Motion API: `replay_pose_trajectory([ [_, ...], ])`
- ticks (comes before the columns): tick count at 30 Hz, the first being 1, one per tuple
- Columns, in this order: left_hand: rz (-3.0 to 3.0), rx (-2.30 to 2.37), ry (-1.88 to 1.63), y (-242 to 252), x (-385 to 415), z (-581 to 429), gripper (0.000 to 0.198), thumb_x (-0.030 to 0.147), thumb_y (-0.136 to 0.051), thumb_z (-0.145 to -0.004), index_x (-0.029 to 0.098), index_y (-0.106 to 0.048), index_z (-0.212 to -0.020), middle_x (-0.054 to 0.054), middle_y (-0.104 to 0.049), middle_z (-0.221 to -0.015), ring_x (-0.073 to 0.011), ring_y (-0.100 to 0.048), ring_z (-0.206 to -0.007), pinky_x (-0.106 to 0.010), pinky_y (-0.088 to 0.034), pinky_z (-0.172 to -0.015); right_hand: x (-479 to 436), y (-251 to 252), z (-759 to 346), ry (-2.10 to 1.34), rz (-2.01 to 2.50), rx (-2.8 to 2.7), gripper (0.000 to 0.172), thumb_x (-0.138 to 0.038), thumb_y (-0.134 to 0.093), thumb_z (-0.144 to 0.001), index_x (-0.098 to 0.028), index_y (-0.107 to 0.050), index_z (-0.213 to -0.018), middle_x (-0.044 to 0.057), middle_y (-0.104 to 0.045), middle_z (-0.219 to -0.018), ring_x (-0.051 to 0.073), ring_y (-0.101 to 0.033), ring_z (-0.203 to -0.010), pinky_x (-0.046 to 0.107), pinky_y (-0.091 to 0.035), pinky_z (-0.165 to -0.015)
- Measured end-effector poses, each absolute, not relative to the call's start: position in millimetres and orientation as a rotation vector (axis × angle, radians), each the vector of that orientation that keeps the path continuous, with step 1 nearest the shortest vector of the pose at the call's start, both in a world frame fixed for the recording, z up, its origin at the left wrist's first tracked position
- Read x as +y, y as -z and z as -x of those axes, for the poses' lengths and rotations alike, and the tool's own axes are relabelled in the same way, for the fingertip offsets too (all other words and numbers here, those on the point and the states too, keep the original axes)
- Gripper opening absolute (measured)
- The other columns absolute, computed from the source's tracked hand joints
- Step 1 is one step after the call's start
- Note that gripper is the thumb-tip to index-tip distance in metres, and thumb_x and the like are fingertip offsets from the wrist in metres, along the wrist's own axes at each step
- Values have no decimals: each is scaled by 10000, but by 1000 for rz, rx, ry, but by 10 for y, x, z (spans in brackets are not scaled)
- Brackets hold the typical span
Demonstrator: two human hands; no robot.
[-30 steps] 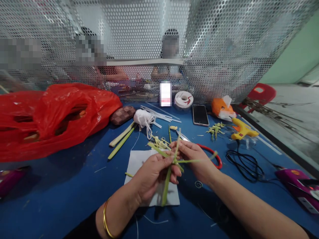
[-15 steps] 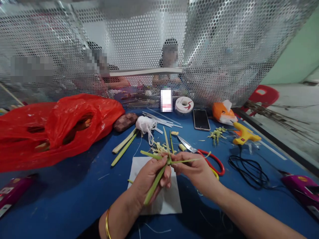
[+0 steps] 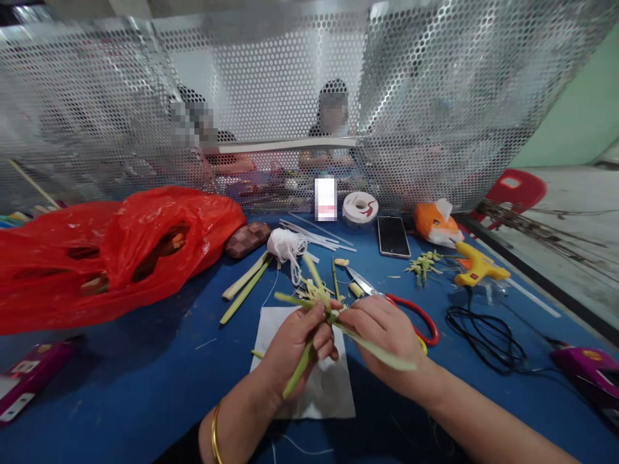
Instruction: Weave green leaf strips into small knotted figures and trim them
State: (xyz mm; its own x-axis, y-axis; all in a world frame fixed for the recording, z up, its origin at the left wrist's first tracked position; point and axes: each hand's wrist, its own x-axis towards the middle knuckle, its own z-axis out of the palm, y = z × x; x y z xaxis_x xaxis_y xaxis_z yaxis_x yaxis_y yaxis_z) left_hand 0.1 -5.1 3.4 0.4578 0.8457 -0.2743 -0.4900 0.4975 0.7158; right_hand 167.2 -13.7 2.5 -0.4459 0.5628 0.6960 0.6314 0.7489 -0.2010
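Note:
My left hand [image 3: 294, 345] is closed around a bundle of green leaf strips [image 3: 300, 366], whose ends stick out above and below the fist. My right hand [image 3: 387, 335] pinches one pale strip [image 3: 382, 351] of the same bundle at the crossing point; that strip trails down to the right over my wrist. Both hands hover over a white sheet of paper [image 3: 324, 390] on the blue table [image 3: 120, 380]. A gold bangle [image 3: 215, 432] sits on my left wrist.
Red-handled scissors [image 3: 411, 309] lie just behind my right hand. A yellow glue gun [image 3: 478, 267] with black cord [image 3: 488, 335], a phone [image 3: 393, 236], tape roll [image 3: 360, 207], white thread [image 3: 285, 245] and loose stalks [image 3: 244, 287] lie around. A red plastic bag [image 3: 106, 251] fills the left. People sit behind the perforated screen [image 3: 435, 96].
The strip in my right hand has swung from pointing right to hanging down across my wrist. My hands have drawn closer together and the bundle has turned slightly.

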Motion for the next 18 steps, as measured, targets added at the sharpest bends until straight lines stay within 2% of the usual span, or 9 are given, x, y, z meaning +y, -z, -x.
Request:
replay_pose_trajectory([
  [2, -768, 810, -916, -41, -42, 4, 323, 391, -786, -721, 156, -688, -920, 55, -538, -547, -77, -476, -479, -236, -448, -563, -131, -24, -1685, 211, 895, -2201, 261, -115, -421, -975, -129, -635, -826, 67, -617, -700, 185, -494, -636, 319, -373, -607],
  [4, -873, 923, -949, -31, -38, 4, 301, 339, -816, -686, 160, -696, -896, 13, -621, -688, -94, -541, -588, -237, -445, -608, -134, -22, -1689, 283, 910, -2240, 273, -127, -422, -981, -133, -632, -808, 57, -598, -681, 184, -465, -625, 324, -353, -607],
  [6, -907, 982, -986, -11, -37, 2, 261, 296, -826, -672, 160, -700, -855, -2, -640, -747, -99, -548, -636, -237, -440, -628, -146, -19, -1686, 313, 916, -2270, 286, -129, -415, -984, -136, -632, -797, 53, -585, -676, 185, -447, -626, 327, -345, -614],
  [12, -883, 982, -988, -2, -22, 13, 240, 325, -815, -690, 138, -710, -798, -26, -659, -721, -98, -528, -604, -248, -421, -617, -156, -19, -1680, 289, 898, -2265, 304, -125, -387, -992, -130, -647, -834, 63, -599, -684, 194, -447, -628, 334, -351, -620],
  [18, -795, 908, -933, -53, 16, 31, 276, 311, -860, -611, 118, -707, -735, -24, -650, -667, -90, -526, -572, -235, -419, -595, -127, -2, -1695, 210, 888, -2189, 282, -100, -411, -971, -118, -647, -818, 86, -630, -705, 194, -492, -649, 327, -395, -628],
])
